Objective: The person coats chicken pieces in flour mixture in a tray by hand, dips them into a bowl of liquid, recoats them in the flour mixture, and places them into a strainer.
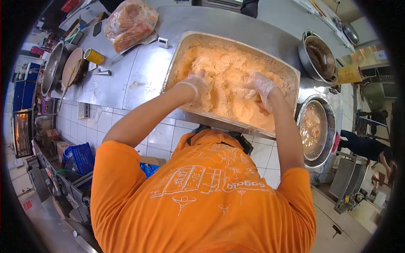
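Observation:
A large metal tray (179, 50) full of orange-tinted flour (223, 82) stands on the steel table. My left hand (197, 86), in a clear plastic glove, is in the flour at the tray's left part, its fingers largely hidden by flour-coated lumps. At the right part of the flour is my right hand (262, 86), gloved too, with its fingertips buried in or behind the coating. What either hand grips, if anything, is hidden.
Right of the tray are a bowl of pieces in liquid (312, 126) and a deep pot (318, 57). Bagged meat (130, 25), a small timer (163, 42), a yellow can (94, 56) and pans (74, 67) stand left. Another person (367, 145) is far right.

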Demonstrator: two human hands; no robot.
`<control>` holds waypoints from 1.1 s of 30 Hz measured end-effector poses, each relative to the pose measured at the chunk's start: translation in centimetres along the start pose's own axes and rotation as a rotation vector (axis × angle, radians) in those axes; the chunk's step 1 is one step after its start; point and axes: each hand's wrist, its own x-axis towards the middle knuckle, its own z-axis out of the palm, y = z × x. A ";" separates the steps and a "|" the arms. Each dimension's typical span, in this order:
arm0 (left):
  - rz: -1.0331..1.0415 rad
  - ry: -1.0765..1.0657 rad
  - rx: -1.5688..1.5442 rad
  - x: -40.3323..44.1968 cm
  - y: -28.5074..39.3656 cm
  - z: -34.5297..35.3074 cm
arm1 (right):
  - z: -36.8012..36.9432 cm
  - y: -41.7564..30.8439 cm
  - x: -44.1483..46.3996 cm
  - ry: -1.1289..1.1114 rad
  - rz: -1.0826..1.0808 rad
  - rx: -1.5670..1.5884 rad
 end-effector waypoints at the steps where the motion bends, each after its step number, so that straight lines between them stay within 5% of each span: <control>1: 0.016 0.012 -0.037 0.4 -0.2 0.7 | 0.1 0.2 -0.1 0.018 0.001 -0.006; 5: 0.168 -0.009 0.051 0.9 -0.8 1.2 | 1.3 1.7 -0.2 0.073 -0.072 -0.004; 6: 0.262 0.252 0.009 1.0 -1.9 3.7 | 1.9 2.1 -0.4 0.100 -0.086 0.031; 7: 0.250 0.097 -0.011 0.3 -1.4 1.2 | 2.7 2.4 -0.3 0.109 -0.092 0.105; 9: 0.342 0.151 -0.136 1.3 -3.1 1.6 | 2.9 2.8 -0.2 0.124 -0.058 0.204; 11: 0.298 0.247 -0.194 -1.1 -1.7 -1.7 | 0.5 -0.6 -1.2 -0.082 0.201 -0.234; 14: 0.258 0.205 -0.516 -1.1 -4.4 -2.7 | 2.1 1.6 -2.2 -0.025 -0.164 0.017; 16: 0.195 0.053 -0.857 -1.5 -3.7 -6.0 | 2.3 2.1 -0.8 0.044 -0.110 -0.252; 18: 0.767 0.808 0.068 2.3 -6.3 -4.2 | 3.5 1.9 1.2 0.009 -0.104 -0.436; 20: 0.101 0.522 -0.339 1.6 -0.6 -7.6 | 3.3 1.5 3.2 0.111 -0.171 -0.460; 21: 0.150 0.669 -0.411 3.2 0.6 -7.0 | 3.6 0.8 3.8 0.269 -0.204 -0.407; 22: 0.300 0.566 -0.477 2.9 2.1 -8.5 | 2.8 -2.2 0.7 0.323 -0.095 -0.072; 23: 0.166 0.405 -0.409 6.2 1.7 -7.6 | 1.8 -2.5 0.8 0.187 -0.086 -0.085; 24: 0.112 0.519 -0.552 5.5 1.8 -6.3 | 1.7 -2.3 -0.5 0.212 -0.037 0.279; 26: 0.107 0.619 -0.790 6.2 2.2 -6.2 | 0.7 -1.3 0.1 0.249 -0.001 0.351; 28: 0.160 0.511 -1.001 7.6 2.5 -5.6 | 1.7 1.0 3.4 0.235 -0.046 -0.187; 33: 0.072 0.596 -0.710 7.7 2.9 -5.7 | 0.2 -2.9 0.1 0.189 0.043 -0.259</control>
